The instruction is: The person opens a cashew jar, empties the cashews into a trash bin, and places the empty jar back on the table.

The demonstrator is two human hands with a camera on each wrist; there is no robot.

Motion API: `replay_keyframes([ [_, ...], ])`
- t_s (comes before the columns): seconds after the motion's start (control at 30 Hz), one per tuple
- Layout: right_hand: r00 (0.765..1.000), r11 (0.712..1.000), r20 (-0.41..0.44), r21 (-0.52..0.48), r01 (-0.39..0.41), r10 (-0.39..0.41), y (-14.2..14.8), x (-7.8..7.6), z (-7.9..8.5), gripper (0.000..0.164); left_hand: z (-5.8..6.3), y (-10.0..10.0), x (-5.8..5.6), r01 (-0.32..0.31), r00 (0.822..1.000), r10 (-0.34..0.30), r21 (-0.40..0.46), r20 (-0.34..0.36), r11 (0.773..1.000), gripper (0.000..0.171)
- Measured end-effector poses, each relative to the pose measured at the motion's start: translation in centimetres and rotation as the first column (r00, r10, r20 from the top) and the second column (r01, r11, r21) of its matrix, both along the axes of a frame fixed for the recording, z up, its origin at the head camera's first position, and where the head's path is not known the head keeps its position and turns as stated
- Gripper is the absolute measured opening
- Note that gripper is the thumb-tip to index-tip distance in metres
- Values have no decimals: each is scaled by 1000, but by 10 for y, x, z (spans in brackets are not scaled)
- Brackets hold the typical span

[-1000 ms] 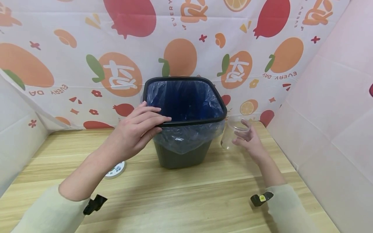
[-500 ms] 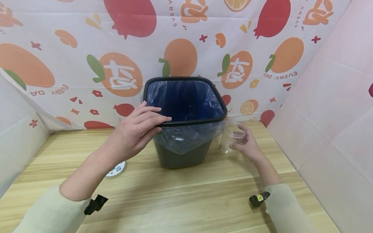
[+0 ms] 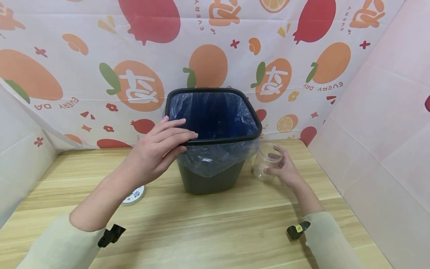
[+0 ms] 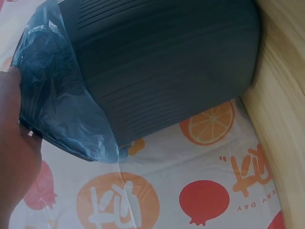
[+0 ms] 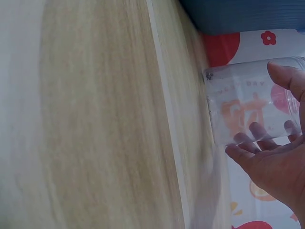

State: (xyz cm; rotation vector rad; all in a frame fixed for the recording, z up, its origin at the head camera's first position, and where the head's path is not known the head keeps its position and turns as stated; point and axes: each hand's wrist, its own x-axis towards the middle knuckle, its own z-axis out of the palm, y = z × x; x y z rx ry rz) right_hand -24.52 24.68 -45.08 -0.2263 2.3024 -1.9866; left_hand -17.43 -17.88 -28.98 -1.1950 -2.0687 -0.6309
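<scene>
A dark grey trash can [image 3: 211, 179] with a black rim stands upright, lined with a translucent bluish bag [image 3: 215, 157] folded over its edge. My left hand [image 3: 154, 147] grips the near left corner of the rim, fingers over the top and thumb on the outer side. In the left wrist view, this hand [image 4: 16, 148] lies at the bag-covered edge. Right of the can, a clear plastic jar [image 3: 263, 168] with an open mouth stands upright. My right hand [image 3: 285, 168] holds it from the right; in the right wrist view, thumb and fingers span the jar [image 5: 252, 105] close to the tabletop.
A round white lid-like disc [image 3: 135, 195] with small printed figures lies on the wooden table [image 3: 201, 235], partly behind my left forearm. A fruit-print cloth [image 3: 208, 22] hangs behind the can, and a pale wall [image 3: 376, 149] borders the right side.
The jar has come slightly nearer and left, going from tilted to upright, with my right hand around it. My left hand and the trash can have stayed in place.
</scene>
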Motion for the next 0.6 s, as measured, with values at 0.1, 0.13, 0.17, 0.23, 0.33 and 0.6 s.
replay_keyframes([
  [0.1,1000,1000,10,4,0,0,0,0,1,104,0,-1,0,1,1000,-1,-8,-8,1000,40],
  [0.13,1000,1000,13,10,-2,1,0,0,1,105,-1,-1,0,-4,1000,4,-14,-15,1000,43],
  [0.17,1000,1000,15,18,-3,3,0,-1,1,106,-1,-2,0,-6,1000,6,-20,-21,1000,46],
  [0.23,1000,999,22,39,-4,3,1,-1,2,108,-2,-3,0,-10,999,9,-37,-36,999,51],
  [0.33,1000,997,31,76,-2,0,1,1,3,110,-5,-6,3,-20,999,17,-62,-51,998,57],
  [0.6,1000,988,28,155,-19,15,1,13,16,116,-12,-15,26,-44,997,44,8,-66,999,57],
])
